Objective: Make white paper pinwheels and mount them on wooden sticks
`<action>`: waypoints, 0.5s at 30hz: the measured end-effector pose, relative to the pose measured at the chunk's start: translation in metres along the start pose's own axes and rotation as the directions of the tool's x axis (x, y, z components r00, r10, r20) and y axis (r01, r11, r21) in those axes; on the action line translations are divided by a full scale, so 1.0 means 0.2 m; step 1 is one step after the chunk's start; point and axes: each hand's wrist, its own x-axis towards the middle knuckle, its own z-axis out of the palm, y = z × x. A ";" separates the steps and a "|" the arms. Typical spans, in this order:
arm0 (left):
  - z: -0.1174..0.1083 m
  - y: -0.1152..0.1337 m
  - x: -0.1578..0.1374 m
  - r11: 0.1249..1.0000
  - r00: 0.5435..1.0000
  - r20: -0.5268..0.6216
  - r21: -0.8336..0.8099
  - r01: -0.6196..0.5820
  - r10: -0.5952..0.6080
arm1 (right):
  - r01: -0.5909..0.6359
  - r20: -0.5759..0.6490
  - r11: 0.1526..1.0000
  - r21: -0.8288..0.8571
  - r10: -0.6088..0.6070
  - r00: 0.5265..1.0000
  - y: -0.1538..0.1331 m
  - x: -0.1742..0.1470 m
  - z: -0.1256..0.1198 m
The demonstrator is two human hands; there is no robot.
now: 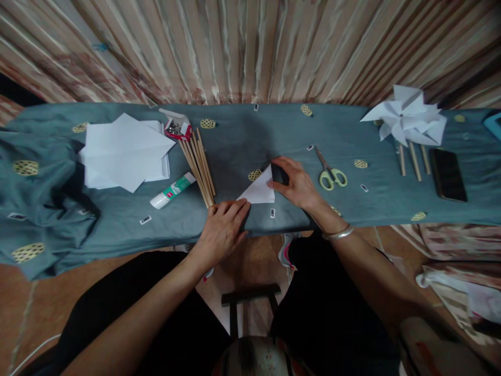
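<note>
A folded white paper triangle [261,189] lies on the cloth-covered table [235,130], close to its near edge and about midway along its length. Its long side slants from a narrow tip, aimed at the table's left end, up to a corner that points at the far edge; the short bottom side runs roughly along the near edge. The left hand [225,224] lies palm down over the near edge, fingers angled forward and right, their tips on the narrow tip; its grip is loose, the fingers laid on top rather than closed. The right hand [295,183] comes in from the near right, bent inward at the wrist, thumb touching the paper's right side and index finger curved by the upper corner; whether its grip pinches the paper, I cannot tell. Wooden sticks [199,169] fan out just left of the triangle, their lower ends by the left hand, with a glue stick [172,191] beside them. Scissors [331,172] lie right of the right hand, handles toward the near edge.
</note>
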 end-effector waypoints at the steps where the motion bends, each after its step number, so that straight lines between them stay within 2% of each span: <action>1: 0.00 0.00 0.00 1.000 1.000 -0.001 0.001 -0.001 0.001 | -0.008 -0.016 1.000 -0.007 0.008 1.000 0.00 0.02 0.00; 10: 0.00 0.00 0.00 1.000 1.000 -0.009 0.018 -0.007 0.007 | -0.186 -0.108 0.979 -0.083 0.177 0.978 -0.04 0.17 0.02; 15: 0.00 0.00 0.00 1.000 1.000 -0.009 0.013 -0.007 0.007 | -0.176 -0.074 0.981 -0.085 0.170 0.983 -0.04 0.15 0.01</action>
